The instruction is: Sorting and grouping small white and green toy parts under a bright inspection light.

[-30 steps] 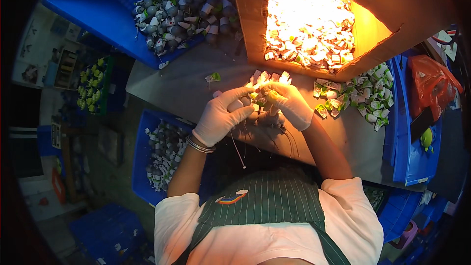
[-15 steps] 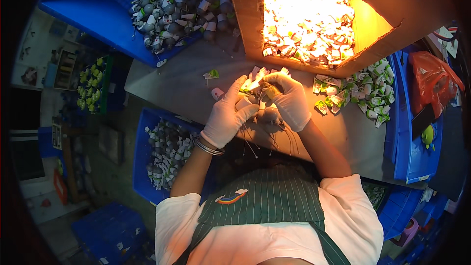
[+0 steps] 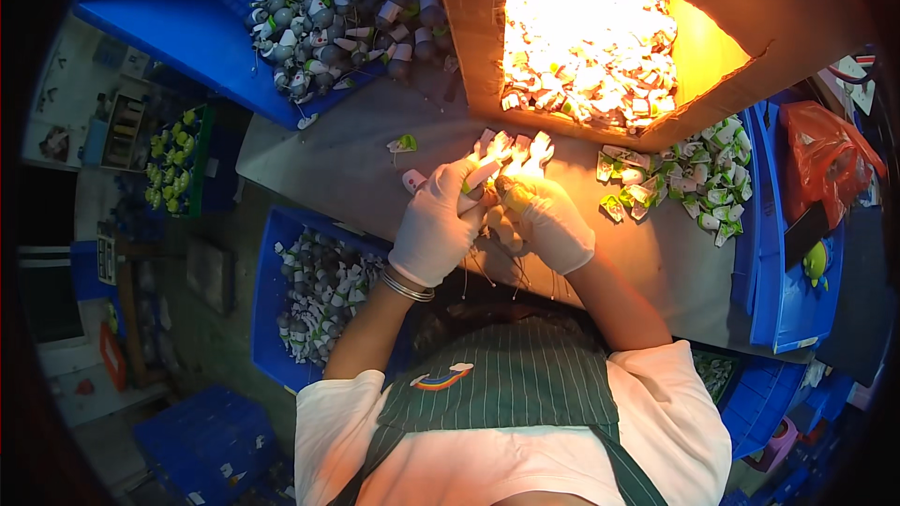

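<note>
My left hand (image 3: 435, 232), in a white glove, is closed with thumb and fingers round a small white plastic piece (image 3: 482, 174). Close against it is my gloved right hand (image 3: 557, 227), its fingers bent together at the same spot; what they grip is hidden. Below the fingertips lie rounded grey parts (image 3: 506, 229) with thin wires (image 3: 518, 272) trailing toward me. Just beyond the hands stand several brightly lit white pieces (image 3: 532, 152). A loose pinkish-white piece (image 3: 413, 181) rests left of my left hand.
A cardboard box (image 3: 600, 130) with a glaring light inside holds many small pieces. White-and-green pieces (image 3: 694, 183) are heaped at the right. Blue bins (image 3: 178, 61) of grey-and-white parts stand at the far left and near left (image 3: 265, 319). An orange-red plastic bag (image 3: 820, 159) is far right.
My hands have drawn closer together, and the left fingers have curled in round the white piece. The lit white pieces beyond the hands and the grey parts below show differently.
</note>
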`<action>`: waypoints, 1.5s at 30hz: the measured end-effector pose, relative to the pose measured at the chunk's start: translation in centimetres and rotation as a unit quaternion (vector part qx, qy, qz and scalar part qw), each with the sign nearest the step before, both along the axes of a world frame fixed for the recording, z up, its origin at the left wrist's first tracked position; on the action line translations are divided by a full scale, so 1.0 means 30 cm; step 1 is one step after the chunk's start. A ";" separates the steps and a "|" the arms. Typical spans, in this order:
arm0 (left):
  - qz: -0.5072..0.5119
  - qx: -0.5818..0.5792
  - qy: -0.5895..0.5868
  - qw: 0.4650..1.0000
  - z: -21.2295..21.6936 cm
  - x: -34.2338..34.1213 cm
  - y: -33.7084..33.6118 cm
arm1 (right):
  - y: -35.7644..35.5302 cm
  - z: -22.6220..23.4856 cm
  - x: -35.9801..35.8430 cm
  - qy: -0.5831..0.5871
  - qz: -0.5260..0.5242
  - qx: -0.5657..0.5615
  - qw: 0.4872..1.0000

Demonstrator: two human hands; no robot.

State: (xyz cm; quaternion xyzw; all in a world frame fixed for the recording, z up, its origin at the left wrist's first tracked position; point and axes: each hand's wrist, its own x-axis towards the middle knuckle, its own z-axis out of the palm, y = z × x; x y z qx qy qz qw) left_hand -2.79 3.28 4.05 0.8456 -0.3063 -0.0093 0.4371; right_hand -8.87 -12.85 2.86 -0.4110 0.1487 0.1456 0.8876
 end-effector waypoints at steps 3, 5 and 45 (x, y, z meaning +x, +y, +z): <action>-0.001 -0.005 -0.009 1.000 -0.003 -0.001 -0.001 | 0.011 0.008 0.011 0.010 -0.043 0.094 0.995; 0.000 -0.006 -0.003 1.000 0.000 -0.001 0.003 | 0.010 -0.001 0.017 -0.020 -0.045 0.141 0.989; -0.082 -0.142 0.321 0.933 -0.030 0.055 0.022 | -0.185 0.068 0.232 -0.244 0.018 -0.570 0.784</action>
